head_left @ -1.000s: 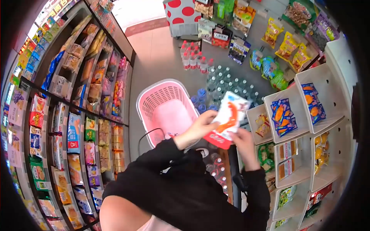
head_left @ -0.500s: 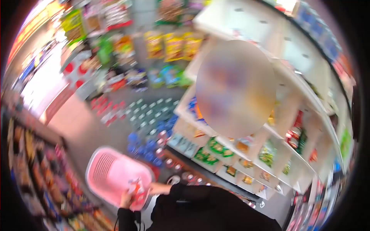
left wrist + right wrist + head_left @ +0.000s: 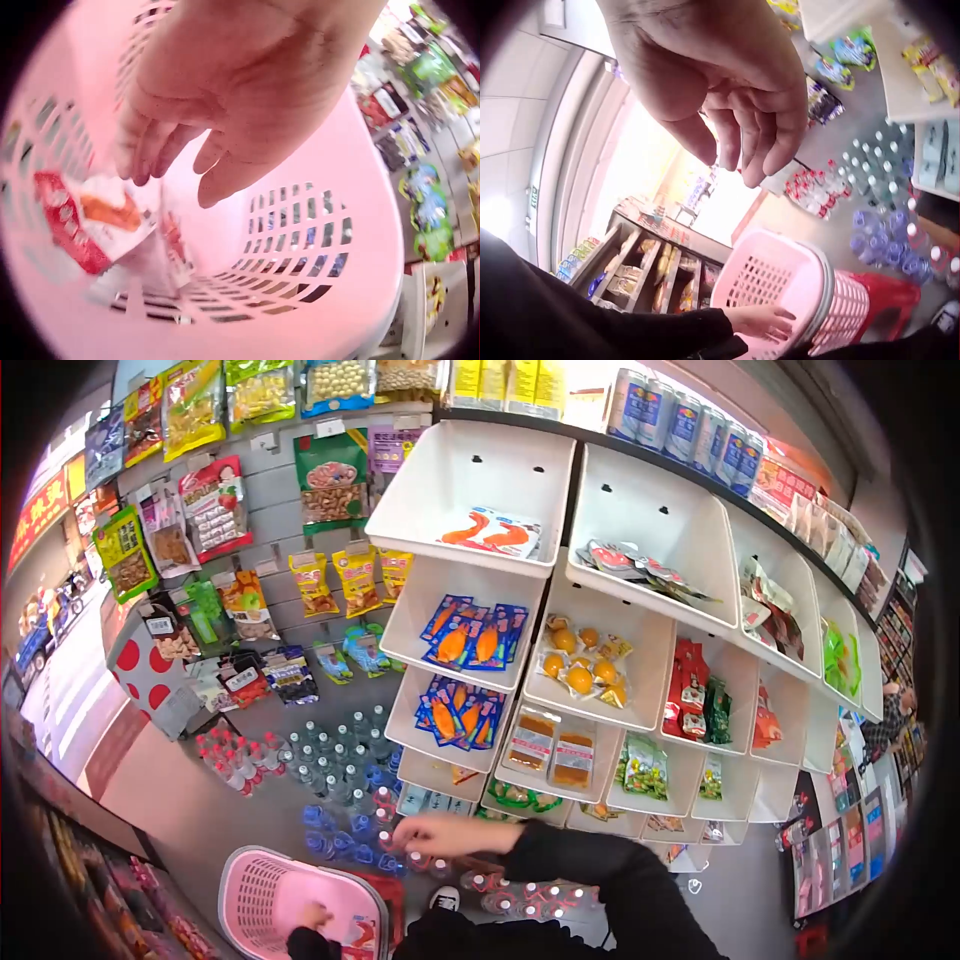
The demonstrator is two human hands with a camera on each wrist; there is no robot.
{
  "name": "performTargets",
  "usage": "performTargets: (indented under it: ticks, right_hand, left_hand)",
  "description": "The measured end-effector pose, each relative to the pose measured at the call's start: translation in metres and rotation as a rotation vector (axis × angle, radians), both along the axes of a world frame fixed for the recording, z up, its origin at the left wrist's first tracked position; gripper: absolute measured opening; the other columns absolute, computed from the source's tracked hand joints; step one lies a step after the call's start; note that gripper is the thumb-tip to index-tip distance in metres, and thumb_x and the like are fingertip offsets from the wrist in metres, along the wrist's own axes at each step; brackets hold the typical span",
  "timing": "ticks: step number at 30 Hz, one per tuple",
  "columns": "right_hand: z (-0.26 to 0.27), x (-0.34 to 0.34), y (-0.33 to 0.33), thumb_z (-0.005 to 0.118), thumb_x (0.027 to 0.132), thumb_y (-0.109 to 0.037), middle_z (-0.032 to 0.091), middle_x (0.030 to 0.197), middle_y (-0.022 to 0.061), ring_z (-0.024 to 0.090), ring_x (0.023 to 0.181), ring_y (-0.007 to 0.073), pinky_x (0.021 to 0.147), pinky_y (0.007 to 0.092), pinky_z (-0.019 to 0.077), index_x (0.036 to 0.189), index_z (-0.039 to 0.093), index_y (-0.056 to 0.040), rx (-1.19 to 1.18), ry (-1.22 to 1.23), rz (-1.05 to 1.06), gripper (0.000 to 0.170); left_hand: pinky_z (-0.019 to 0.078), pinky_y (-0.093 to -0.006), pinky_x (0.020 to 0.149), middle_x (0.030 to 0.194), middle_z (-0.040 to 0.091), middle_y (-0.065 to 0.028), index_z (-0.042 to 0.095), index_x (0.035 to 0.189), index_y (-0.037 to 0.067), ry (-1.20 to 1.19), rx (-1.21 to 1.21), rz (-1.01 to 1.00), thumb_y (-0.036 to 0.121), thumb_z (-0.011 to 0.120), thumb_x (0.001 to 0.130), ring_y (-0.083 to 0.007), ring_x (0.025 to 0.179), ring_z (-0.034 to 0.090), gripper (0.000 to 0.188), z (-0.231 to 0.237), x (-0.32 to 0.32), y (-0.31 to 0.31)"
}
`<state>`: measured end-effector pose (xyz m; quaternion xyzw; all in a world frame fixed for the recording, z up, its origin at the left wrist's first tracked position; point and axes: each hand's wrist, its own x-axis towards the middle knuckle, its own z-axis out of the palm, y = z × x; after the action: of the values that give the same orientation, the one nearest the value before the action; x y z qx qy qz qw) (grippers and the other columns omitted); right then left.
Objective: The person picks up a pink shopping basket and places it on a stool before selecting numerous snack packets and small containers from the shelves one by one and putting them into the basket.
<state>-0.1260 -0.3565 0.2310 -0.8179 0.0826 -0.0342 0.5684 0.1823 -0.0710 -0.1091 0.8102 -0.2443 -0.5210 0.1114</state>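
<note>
My left hand (image 3: 316, 918) is inside the pink plastic basket (image 3: 252, 905), its fingers loose and holding nothing. A red-and-white snack packet (image 3: 109, 217) with an orange picture leans against the basket's slotted wall, just beyond the fingertips in the left wrist view. More red-and-white packaging (image 3: 176, 251) lies beside it, partly hidden. Away from the basket, my right hand (image 3: 450, 835) hangs in the air in front of the lower shelf bins, fingers loosely bent with nothing between them.
The basket sits on a red stool (image 3: 889, 296). Rows of bottles (image 3: 340, 760) stand on the floor. White bins hold snacks, including packets with an orange picture (image 3: 490, 532) in a top bin and blue packets (image 3: 465, 635) below. Hanging snack bags (image 3: 330, 480) line the wall.
The packet, held in both hands a second ago, went down into the basket and is now released. My right hand has lifted out and away, and the view has swung right towards the bins.
</note>
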Motion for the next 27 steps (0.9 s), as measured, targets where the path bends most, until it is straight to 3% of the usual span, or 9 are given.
performTargets:
  ticks: [2, 5, 8, 12, 17, 19, 22, 24, 27]
  right_hand:
    - [0.062, -0.013, -0.02, 0.049, 0.081, -0.017, 0.054, 0.09, 0.0088, 0.053, 0.084, 0.0188, 0.073, 0.0292, 0.0431, 0.098, 0.049, -0.002, -0.224, -0.125, -0.052, 0.023]
    - [0.153, -0.036, -0.038, 0.05, 0.08, -0.015, 0.055, 0.086, 0.0101, 0.056, 0.076, 0.0203, 0.066, 0.0296, 0.0449, 0.101, 0.05, -0.0024, -0.454, -0.164, -0.23, 0.024]
    - [0.222, -0.051, -0.049, 0.053, 0.079, -0.01, 0.057, 0.089, 0.0057, 0.056, 0.075, 0.0116, 0.066, 0.0257, 0.0455, 0.102, 0.051, -0.0038, -0.708, -0.185, -0.348, 0.024]
    - [0.279, -0.054, -0.081, 0.053, 0.078, -0.011, 0.058, 0.089, 0.0043, 0.053, 0.076, 0.0094, 0.068, 0.0244, 0.0437, 0.099, 0.053, -0.0037, -0.894, -0.33, -0.524, 0.021]
    - [0.311, -0.039, -0.137, 0.052, 0.074, -0.008, 0.059, 0.083, 0.012, 0.057, 0.077, 0.022, 0.068, 0.0305, 0.0448, 0.091, 0.056, -0.0009, -1.239, -0.28, -0.674, 0.019]
    - [0.307, -0.034, -0.153, 0.052, 0.071, -0.009, 0.059, 0.082, 0.015, 0.057, 0.079, 0.0289, 0.069, 0.0355, 0.045, 0.087, 0.059, -0.0014, -1.418, 0.102, -0.702, 0.019]
    - [0.291, -0.023, -0.173, 0.053, 0.07, -0.014, 0.06, 0.073, 0.0134, 0.059, 0.073, 0.0274, 0.067, 0.0377, 0.0458, 0.075, 0.062, -0.0041, -1.641, 0.429, -0.671, 0.014]
    - [0.288, -0.023, -0.169, 0.054, 0.069, -0.015, 0.061, 0.07, 0.0126, 0.059, 0.071, 0.0267, 0.065, 0.0372, 0.0466, 0.071, 0.062, -0.0048, -1.649, 0.363, -0.673, 0.013]
    - [0.29, -0.017, -0.169, 0.055, 0.07, -0.018, 0.061, 0.076, 0.0129, 0.059, 0.075, 0.0266, 0.064, 0.0356, 0.0472, 0.077, 0.062, -0.0043, -1.58, 0.468, -0.697, 0.017]
  left_hand:
    - [0.0454, -0.0304, 0.049, 0.058, 0.057, -0.0084, 0.055, 0.093, 0.0, -0.13, -0.185, -0.181, 0.012, 0.063, 0.067, -0.0168, 0.05, 0.057, 0.03, 0.086, 0.017, -0.046]
    - [0.0444, -0.0347, 0.071, 0.089, 0.058, -0.0119, 0.056, 0.093, 0.005, -0.418, -0.515, -0.465, 0.021, 0.059, 0.069, -0.0247, 0.082, 0.057, 0.029, 0.286, -0.004, -0.126]
    - [0.0444, -0.0341, 0.069, 0.085, 0.057, -0.0126, 0.053, 0.097, 0.005, -0.586, -0.863, -0.593, 0.016, 0.056, 0.071, -0.0263, 0.079, 0.056, 0.028, 0.446, -0.044, -0.183]
    - [0.044, -0.0319, 0.063, 0.078, 0.055, -0.0128, 0.053, 0.092, 0.001, -0.623, -1.312, -0.729, 0.012, 0.052, 0.075, -0.0229, 0.071, 0.055, 0.02, 0.584, -0.092, -0.244]
    - [0.0453, -0.0271, 0.059, 0.076, 0.058, -0.0101, 0.055, 0.093, 0.0, -0.509, -1.388, -0.886, 0.014, 0.051, 0.076, -0.0156, 0.065, 0.057, 0.022, 0.663, -0.14, -0.358]
    - [0.0455, -0.0253, 0.056, 0.078, 0.058, -0.0096, 0.054, 0.096, 0.0, -0.553, -1.264, -0.919, 0.015, 0.052, 0.076, -0.0148, 0.062, 0.057, 0.026, 0.666, -0.16, -0.407]
    - [0.0481, -0.0279, 0.057, 0.085, 0.059, -0.0132, 0.053, 0.1, 0.0, -0.633, -0.961, -1.037, 0.021, 0.054, 0.074, -0.0184, 0.065, 0.059, 0.034, 0.659, -0.185, -0.456]
    - [0.0503, -0.03, 0.061, 0.087, 0.058, -0.0147, 0.051, 0.103, 0.0, -0.757, -0.781, -1.05, 0.026, 0.055, 0.074, -0.0205, 0.072, 0.059, 0.038, 0.648, -0.19, -0.478]
    - [0.0464, -0.0335, 0.06, 0.083, 0.06, -0.0143, 0.06, 0.088, 0.001, -0.77, -0.67, -0.973, 0.028, 0.063, 0.067, -0.0244, 0.069, 0.058, 0.034, 0.634, -0.197, -0.5]
